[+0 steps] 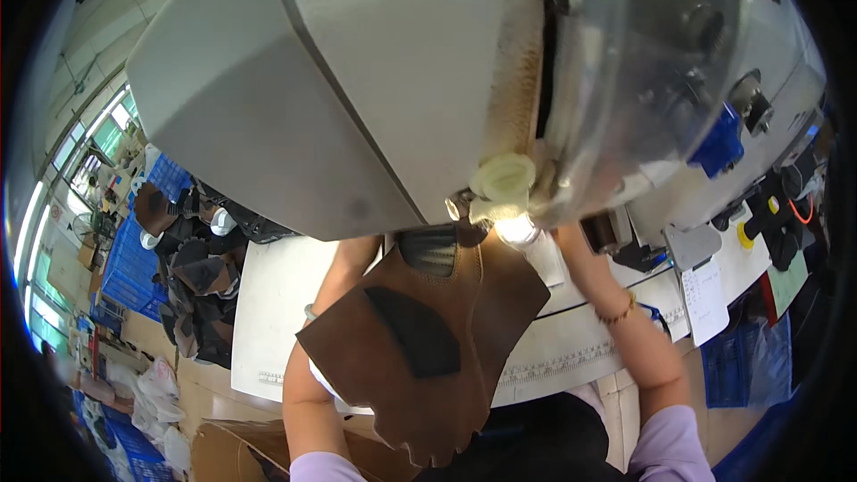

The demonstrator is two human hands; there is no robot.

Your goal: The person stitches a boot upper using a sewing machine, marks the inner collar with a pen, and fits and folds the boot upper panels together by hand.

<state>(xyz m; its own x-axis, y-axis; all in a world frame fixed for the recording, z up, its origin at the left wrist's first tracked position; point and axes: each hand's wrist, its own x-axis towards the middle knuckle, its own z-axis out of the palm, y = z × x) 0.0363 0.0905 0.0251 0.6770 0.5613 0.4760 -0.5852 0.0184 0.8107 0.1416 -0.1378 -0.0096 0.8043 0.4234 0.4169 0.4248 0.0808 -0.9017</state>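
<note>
Up close, both hands, grips hidden, feed a brown leather piece [420,339] beside a white paper sheet [705,299].

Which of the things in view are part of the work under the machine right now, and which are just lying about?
In hand: brown leather boot upper; sewing machine; machine lamp; left forearm; right forearm.

Lying about: pile of dark uppers; blue crates; paper sheet.

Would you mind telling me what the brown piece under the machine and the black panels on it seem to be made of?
The brown boot-shaped piece looks like matte leather or suede: soft, unglossy, with raw scalloped edges. The black ribbed panel at its top looks like elastic, judging by its fine parallel ridges. The black oval patch seems similar, though less clearly.
</note>
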